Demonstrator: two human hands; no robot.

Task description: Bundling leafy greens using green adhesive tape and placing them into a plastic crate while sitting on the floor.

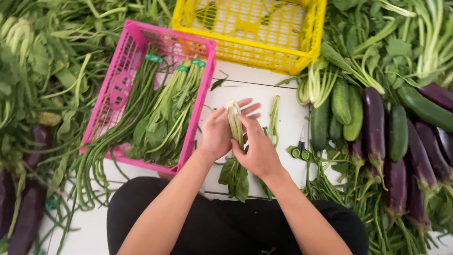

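Both my hands hold one bunch of leafy greens (234, 123) over the white floor, pale stems pointing away from me and dark leaves hanging toward my lap. My left hand (218, 132) cups the stems from the left, fingers spread behind them. My right hand (257, 148) wraps the stems from the right, just below the cut ends. A loose green stalk (274, 119) lies on the floor right of my hands.
A pink crate (123, 71) at left holds tied bundles of greens and long beans. An empty yellow crate (250, 28) stands beyond. Small scissors (300, 150) lie at right beside cucumbers (347, 111) and purple eggplants (373, 123). Loose greens are piled at both sides.
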